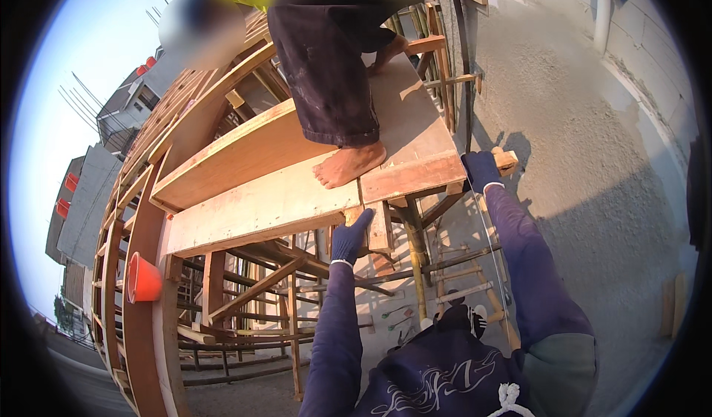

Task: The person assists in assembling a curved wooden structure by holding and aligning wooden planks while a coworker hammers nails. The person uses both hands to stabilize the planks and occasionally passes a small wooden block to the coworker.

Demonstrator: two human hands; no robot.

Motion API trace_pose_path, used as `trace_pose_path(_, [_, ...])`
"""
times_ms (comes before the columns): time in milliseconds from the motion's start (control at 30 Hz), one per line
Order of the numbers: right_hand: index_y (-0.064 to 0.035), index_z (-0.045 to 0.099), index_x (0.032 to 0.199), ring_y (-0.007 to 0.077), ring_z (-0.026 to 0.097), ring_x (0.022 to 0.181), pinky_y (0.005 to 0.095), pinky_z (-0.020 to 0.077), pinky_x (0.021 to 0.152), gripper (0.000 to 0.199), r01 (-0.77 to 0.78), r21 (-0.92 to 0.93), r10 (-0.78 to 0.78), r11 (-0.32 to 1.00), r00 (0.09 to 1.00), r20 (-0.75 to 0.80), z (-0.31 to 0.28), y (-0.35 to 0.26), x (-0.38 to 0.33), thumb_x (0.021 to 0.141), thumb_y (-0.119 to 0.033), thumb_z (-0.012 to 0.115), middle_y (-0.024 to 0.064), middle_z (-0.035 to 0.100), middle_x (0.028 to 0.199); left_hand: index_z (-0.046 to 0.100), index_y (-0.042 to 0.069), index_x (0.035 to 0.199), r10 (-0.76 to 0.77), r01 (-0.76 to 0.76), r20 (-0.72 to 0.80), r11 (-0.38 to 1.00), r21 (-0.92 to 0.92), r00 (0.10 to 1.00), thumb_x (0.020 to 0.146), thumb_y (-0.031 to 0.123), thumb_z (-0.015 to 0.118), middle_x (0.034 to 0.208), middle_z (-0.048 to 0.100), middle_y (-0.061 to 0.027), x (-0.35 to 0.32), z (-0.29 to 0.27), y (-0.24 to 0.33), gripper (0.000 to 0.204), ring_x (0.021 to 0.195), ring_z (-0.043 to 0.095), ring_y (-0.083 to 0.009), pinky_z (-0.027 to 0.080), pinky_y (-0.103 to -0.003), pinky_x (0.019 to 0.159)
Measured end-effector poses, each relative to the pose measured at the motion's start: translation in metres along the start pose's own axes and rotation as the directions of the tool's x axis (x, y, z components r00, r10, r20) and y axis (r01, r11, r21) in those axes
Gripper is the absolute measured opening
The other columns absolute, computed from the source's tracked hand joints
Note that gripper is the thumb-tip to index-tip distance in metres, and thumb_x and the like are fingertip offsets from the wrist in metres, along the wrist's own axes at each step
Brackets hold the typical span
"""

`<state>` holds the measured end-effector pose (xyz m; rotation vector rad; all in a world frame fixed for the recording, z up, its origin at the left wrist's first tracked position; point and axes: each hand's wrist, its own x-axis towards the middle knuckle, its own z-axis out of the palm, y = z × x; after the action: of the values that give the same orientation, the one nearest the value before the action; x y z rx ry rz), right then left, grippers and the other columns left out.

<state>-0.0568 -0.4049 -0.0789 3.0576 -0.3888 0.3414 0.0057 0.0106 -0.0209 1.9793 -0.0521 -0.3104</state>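
Observation:
My left hand, in a dark blue glove, is closed on the edge of a short wooden block under the plywood platform; its fingertips are partly hidden. To the right, my gloved right hand wraps round a timber whose end sticks out past the platform corner. Between the hands lies a short board along the platform's near edge. A long plywood panel runs left from it. A thin pale strip hangs below my right hand; I cannot tell what it is.
A barefoot person crouches on the platform, one foot close to the short board. An orange bucket hangs at the left on the formwork. Below stand bamboo poles and a ladder. A block wall borders the concrete floor.

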Motion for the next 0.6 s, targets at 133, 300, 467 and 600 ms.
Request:
trace_pose_path(133, [-0.0184, 0.068, 0.112, 0.0335, 0.064, 0.103, 0.0471, 0.0445, 0.092, 0.050, -0.024, 0.075, 0.028, 0.997, 0.998, -0.053, 0.008, -0.004, -0.001, 0.066, -0.026, 0.087, 0.0102, 0.066, 0.101, 0.072, -0.010, 0.118, -0.045, 0.045, 0.028, 0.999, -0.015, 0.999, 0.085, 0.052, 0.081, 0.112, 0.076, -0.0202, -0.010, -0.002, 0.019, 0.071, 0.104, 0.071, -0.0245, 0.053, -0.036, 0.092])
trace_pose_path(300, [-0.0182, 0.068, 0.113, 0.0335, 0.063, 0.103, 0.0462, 0.0433, 0.094, 0.045, -0.015, 0.110, 0.022, 0.994, 0.998, -0.061, -0.001, -0.002, -0.005, 0.071, -0.016, 0.081, 0.0102, 0.066, 0.102, 0.073, -0.009, 0.118, -0.035, 0.035, 0.004, 0.999, 0.008, 0.999, 0.087, 0.047, 0.081, 0.110, 0.076, -0.0167, -0.011, 0.003, 0.021, 0.064, 0.101, 0.071, -0.0215, 0.052, -0.034, 0.092])
trace_pose_path(467, [-0.0179, 0.068, 0.112, 0.0332, 0.064, 0.102, 0.0461, 0.0443, 0.093, 0.052, -0.044, 0.092, 0.049, 0.995, 0.997, -0.054, 0.003, -0.001, -0.004, 0.065, -0.023, 0.087, 0.0101, 0.066, 0.101, 0.073, -0.009, 0.117, 0.015, -0.016, 0.029, 0.998, 0.062, 0.999, 0.086, 0.050, 0.081, 0.110, 0.076, -0.0177, 0.000, 0.000, 0.005, 0.066, 0.103, 0.071, -0.0226, 0.052, -0.035, 0.093])
trace_pose_path(600, [-0.0178, 0.068, 0.109, 0.0330, 0.064, 0.101, 0.0459, 0.0453, 0.092, 0.056, -0.019, 0.054, 0.025, 0.998, 0.995, -0.098, 0.013, 0.001, -0.002, 0.059, -0.028, 0.091, 0.0107, 0.067, 0.100, 0.073, -0.008, 0.116, 0.038, -0.042, 0.069, 0.997, 0.064, 0.997, 0.085, 0.052, 0.081, 0.112, 0.076, -0.0189, 0.000, -0.002, 0.005, 0.068, 0.105, 0.072, -0.0249, 0.052, -0.036, 0.094])
